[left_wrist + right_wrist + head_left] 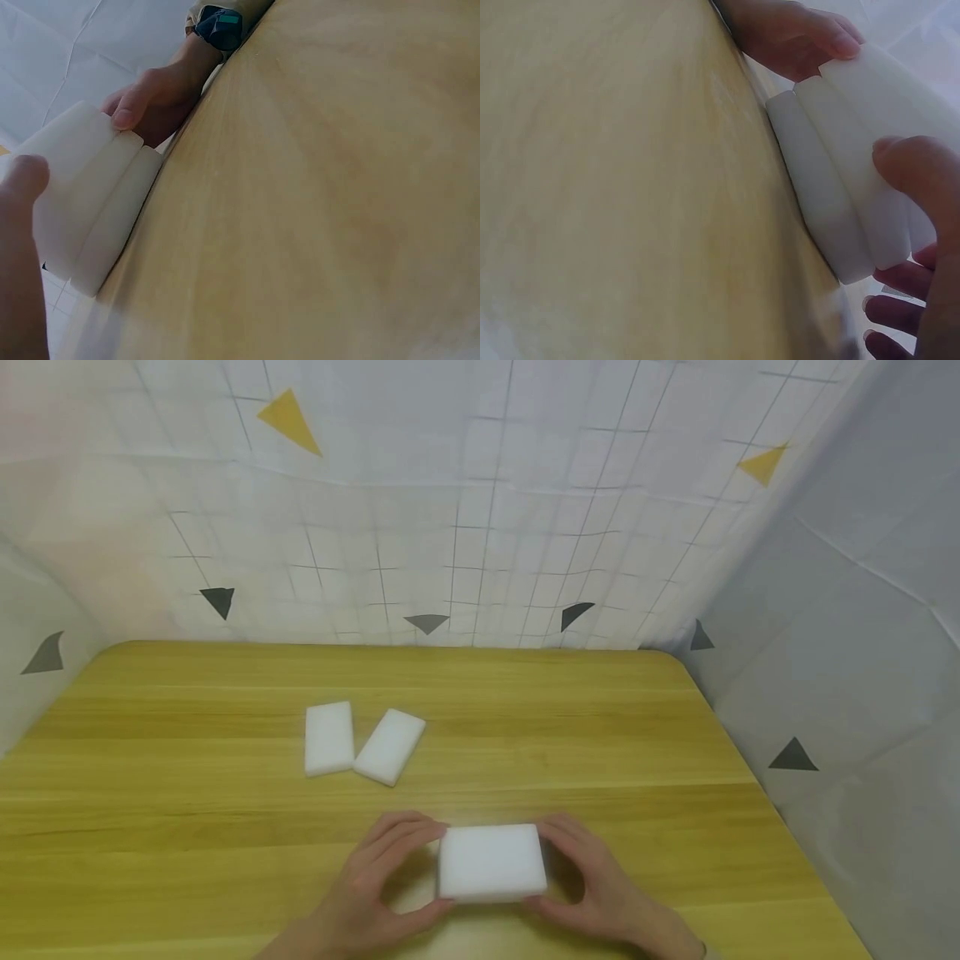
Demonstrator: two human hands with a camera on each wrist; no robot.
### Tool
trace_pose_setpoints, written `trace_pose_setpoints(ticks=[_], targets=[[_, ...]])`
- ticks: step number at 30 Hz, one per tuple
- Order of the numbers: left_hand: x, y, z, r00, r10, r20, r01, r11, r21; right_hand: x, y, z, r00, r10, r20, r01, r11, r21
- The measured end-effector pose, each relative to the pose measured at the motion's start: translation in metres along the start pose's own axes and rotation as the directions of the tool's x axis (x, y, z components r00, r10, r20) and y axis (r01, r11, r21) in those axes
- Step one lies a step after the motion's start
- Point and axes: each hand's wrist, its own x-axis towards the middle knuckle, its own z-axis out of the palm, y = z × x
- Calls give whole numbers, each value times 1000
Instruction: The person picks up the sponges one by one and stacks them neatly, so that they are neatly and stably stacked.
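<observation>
Near the front of the wooden table, three white sponge blocks lie stacked flat, one over another. In the head view only the top sponge block [491, 860] shows well. Both wrist views show the layers: a bottom block [814, 180] on the tabletop, a middle block [855, 165], and the top one. My left hand [363, 885] pinches the top block's left end, thumb at the near side and fingers at the far side. At its right end my right hand [600, 893] pinches it the same way. Some fingertips are hidden behind the stack.
Two more white sponge blocks lie flat farther back, left of centre: an upright-lying one [329, 739] and a slanted one [390, 747], their near corners about touching. A patterned white curtain [420, 543] stands behind the table [562, 718], with a grey sheet [862, 652] at the right.
</observation>
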Motion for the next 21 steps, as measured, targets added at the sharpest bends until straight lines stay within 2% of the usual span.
trace_pose_setpoints(ticks=[9,21], targets=[[-1,-1,0,1000,-3,6,3,1000,6,1,1,-1,1000,-2,-12,2,999,45],[-2,1,1,1000,-13,12,13,1000,-2,0,0,-3,999,-24,-21,25,999,38]])
